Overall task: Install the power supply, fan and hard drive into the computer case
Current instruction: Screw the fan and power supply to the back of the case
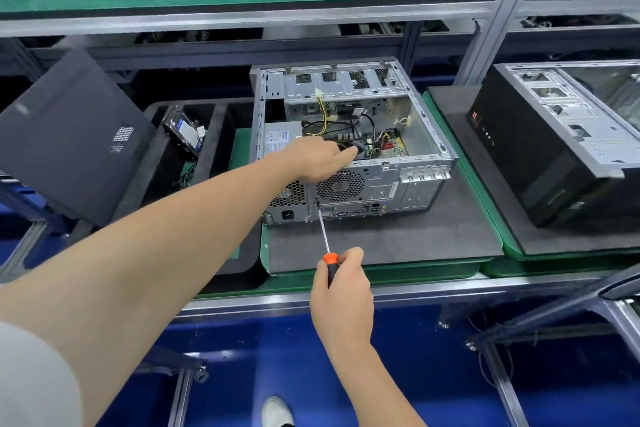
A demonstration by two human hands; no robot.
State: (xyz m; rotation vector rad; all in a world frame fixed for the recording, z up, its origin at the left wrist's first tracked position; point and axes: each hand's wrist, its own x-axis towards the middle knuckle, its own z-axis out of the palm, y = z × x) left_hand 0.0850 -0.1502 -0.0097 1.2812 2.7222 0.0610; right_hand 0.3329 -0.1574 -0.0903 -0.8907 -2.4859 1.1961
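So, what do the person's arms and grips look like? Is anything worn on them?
The left arm is bare up to a short, light grey sleeve near the shoulder. The right forearm is bare too; no sleeve shows on it in the picture. The left grip and right grip wear no gloves, and no watch, band or ring shows.

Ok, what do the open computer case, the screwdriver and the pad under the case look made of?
Computer case: bare sheet metal, likely steel, matte silver-grey, with punched vent holes and folded edges. Screwdriver: thin shiny metal shaft; orange-and-black handle, probably plastic or rubber, gripped by the right hand. Pad: dark grey, dull, soft-looking, perhaps foam or rubber; cannot tell which.
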